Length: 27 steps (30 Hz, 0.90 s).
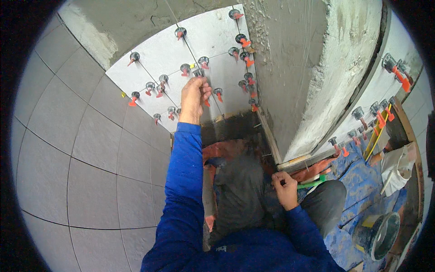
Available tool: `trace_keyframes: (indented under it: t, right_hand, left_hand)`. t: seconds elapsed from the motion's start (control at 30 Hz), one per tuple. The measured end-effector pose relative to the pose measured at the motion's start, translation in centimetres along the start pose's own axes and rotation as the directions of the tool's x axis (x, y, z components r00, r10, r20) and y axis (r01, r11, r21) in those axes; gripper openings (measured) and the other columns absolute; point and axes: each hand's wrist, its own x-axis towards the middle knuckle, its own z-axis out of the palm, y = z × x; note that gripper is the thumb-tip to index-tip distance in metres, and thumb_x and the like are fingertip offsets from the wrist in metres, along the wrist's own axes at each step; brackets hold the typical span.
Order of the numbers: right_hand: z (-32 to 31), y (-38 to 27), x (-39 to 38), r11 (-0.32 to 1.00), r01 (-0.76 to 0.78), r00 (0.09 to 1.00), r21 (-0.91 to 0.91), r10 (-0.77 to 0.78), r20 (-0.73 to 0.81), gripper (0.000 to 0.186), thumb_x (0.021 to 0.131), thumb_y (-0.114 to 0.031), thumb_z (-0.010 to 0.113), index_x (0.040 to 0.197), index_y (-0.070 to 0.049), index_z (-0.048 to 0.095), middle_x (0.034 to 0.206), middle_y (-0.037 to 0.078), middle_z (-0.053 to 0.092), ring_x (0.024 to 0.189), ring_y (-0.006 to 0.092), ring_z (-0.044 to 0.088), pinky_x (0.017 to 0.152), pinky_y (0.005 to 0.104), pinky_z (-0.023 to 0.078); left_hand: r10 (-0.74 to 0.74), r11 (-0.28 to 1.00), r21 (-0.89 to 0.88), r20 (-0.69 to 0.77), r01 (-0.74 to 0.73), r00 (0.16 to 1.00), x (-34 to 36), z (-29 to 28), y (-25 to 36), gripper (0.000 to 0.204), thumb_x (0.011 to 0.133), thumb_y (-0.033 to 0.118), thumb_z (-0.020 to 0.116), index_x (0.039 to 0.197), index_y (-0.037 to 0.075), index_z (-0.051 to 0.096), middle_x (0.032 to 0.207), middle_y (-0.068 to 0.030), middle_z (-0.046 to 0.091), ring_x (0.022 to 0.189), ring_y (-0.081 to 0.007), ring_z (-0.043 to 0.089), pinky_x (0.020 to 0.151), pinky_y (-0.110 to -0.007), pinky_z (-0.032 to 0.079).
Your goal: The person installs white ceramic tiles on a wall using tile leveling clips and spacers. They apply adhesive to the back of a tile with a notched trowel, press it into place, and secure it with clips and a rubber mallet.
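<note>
My left hand [195, 99] reaches up to the wall of pale tiles [156, 45]. Its fingers are closed on a tile leveling knob [198, 72] with a dark round base, set at a joint between tiles. Around it, similar knobs with red handles sit along the joints, such as one leveling knob [218, 94] to its right and another [185, 70] just above left. Low at the right, my right hand [286, 192] is held above my knee, its thumb and fingers curled together. Whatever they may hold is too small to tell.
Large grey tiles [93, 131] cover the left side. A bare rendered strip [290, 59] rises right of the pale tiles. At lower right are a bucket [378, 233], a blue sheet [358, 195], a white bag [398, 167], a yellow folding rule [377, 133] and a green-handled tool [312, 182].
</note>
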Motion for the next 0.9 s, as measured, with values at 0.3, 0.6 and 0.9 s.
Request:
trace_keyframes:
  t: [0.3, 0.6, 0.9]
  right_hand:
    - [-0.2, 0.8, -0.3, 1.000, 0.006, 0.999, -0.008, -0.006, -0.042, 0.013, 0.093, -0.013, 0.071, 0.095, -0.001, 0.071, 0.080, 0.013, 0.071, 0.069, 0.0210, 0.068, 0.067, 0.0338, 0.053]
    - [0.4, -0.3, -0.8, 0.983, 0.151, 0.988, -0.104, -0.147, 0.047, 0.010, 0.092, -0.012, 0.072, 0.092, -0.003, 0.070, 0.079, 0.013, 0.071, 0.067, 0.0267, 0.069, 0.063, 0.0355, 0.053]
    - [4.4, -17.3, 7.1, 0.886, 0.460, 0.888, -0.062, -0.460, 0.013, 0.014, 0.093, -0.013, 0.072, 0.095, 0.001, 0.070, 0.073, 0.013, 0.066, 0.062, 0.0191, 0.062, 0.061, 0.0330, 0.050]
  left_hand:
    - [-0.080, 0.988, 0.129, -0.001, 0.080, 0.997, -7.8, -8.3, -11.2, 0.026, 0.105, 0.029, 0.058, 0.107, 0.005, 0.068, 0.086, -0.0007, 0.068, 0.068, -0.0106, 0.059, 0.058, -0.025, 0.042]
    - [-0.286, 0.181, 0.915, -0.302, 0.361, 0.909, -13.4, -20.2, -31.4, 0.047, 0.091, 0.043, 0.065, 0.113, 0.003, 0.072, 0.113, -0.0248, 0.072, 0.112, -0.0450, 0.066, 0.093, -0.053, 0.053]
    - [-0.313, 0.293, 0.956, 0.113, -0.017, 0.943, -11.7, -16.1, -19.1, 0.045, 0.087, 0.038, 0.073, 0.111, 0.000, 0.074, 0.102, -0.0217, 0.075, 0.091, -0.0366, 0.073, 0.079, -0.045, 0.057]
